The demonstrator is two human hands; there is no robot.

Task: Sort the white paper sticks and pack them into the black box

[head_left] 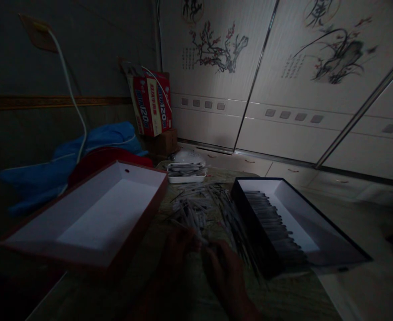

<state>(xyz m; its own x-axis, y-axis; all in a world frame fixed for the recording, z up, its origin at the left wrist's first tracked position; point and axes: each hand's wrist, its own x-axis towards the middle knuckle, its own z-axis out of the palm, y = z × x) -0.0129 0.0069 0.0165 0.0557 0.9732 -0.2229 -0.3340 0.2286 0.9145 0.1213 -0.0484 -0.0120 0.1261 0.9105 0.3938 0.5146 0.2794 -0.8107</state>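
The scene is very dim. My left hand and my right hand meet low in the middle, their fingers pinched together on a thin white stick. Just beyond them lies a loose heap of thin white sticks on the table. To the right stands a dark box with a row of sticks laid side by side inside. To the left sits an open red box with a bare white inside.
A small white tray with more sticks sits behind the heap. A red carton, blue cloth and a white cable are at the back left. Painted cupboard doors fill the background.
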